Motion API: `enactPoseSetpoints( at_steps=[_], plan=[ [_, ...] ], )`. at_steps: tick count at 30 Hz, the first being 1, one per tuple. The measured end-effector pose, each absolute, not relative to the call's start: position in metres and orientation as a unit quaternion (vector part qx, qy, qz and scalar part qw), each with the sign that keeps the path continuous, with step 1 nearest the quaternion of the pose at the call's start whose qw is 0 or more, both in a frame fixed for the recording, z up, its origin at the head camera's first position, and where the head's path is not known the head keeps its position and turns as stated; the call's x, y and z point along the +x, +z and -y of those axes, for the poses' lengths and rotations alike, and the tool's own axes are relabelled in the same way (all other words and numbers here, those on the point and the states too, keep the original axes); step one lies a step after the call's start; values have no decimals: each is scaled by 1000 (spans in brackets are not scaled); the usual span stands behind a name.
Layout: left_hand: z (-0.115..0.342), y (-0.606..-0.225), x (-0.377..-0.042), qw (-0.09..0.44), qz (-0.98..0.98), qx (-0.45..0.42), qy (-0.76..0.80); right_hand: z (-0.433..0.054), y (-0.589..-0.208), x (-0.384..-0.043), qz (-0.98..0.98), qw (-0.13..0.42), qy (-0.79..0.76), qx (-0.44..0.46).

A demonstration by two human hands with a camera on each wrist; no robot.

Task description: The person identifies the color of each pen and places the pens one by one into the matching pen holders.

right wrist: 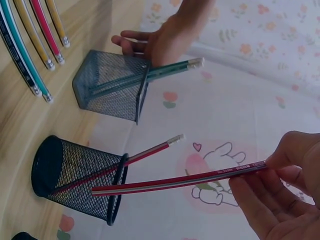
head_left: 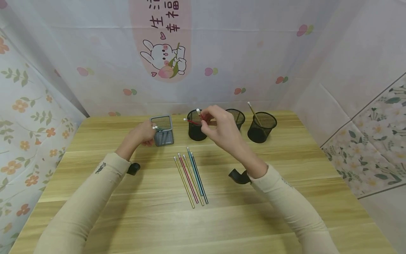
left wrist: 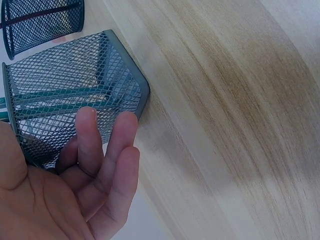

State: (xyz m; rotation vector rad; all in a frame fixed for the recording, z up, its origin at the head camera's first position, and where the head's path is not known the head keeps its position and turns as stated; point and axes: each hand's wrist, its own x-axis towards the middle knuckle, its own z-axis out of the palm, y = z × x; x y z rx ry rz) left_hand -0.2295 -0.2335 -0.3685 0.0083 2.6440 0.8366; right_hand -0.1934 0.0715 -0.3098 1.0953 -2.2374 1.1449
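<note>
My right hand (head_left: 223, 128) pinches a red striped pencil (right wrist: 180, 183) between thumb and fingers. The pencil's free end overlaps the mouth of a round black mesh pencil cup (right wrist: 82, 175); whether it is inside I cannot tell. Another red pencil (right wrist: 150, 153) leans in that cup, eraser end up. To the left stands a square grey mesh pencil holder (head_left: 164, 138) with two green pencils (right wrist: 172, 70) in it. Right beside this holder is my left hand (left wrist: 100, 175), its fingers loosely bent and holding nothing. Whether it touches the mesh is unclear.
Several pencils (head_left: 190, 180) in gold, red, teal and dark colours lie side by side mid-table. Right of the red pencils' cup stand a partly hidden black mesh cup (head_left: 239, 118) and another cup (head_left: 258, 135) with a gold pencil (head_left: 254, 114). A printed curtain (head_left: 222, 46) hangs behind the table.
</note>
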Motion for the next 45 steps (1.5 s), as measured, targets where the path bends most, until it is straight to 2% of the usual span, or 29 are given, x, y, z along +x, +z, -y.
enactPoseSetpoints(
  at_steps=[14,28,39,45],
  plan=[
    [233,-368,-230,189,-935,-6,300,-72,-305,-210,755,255,456,397],
    [232,-366,-229,190,-934,-9,301,-71,-308,-229,745,287,468,378],
    [232,-367,-231,188,-935,-9,300,-67,-321,-240,739,234,477,414],
    [232,-367,-229,184,-937,-8,297,-65,-339,-246,764,225,425,430]
  ],
)
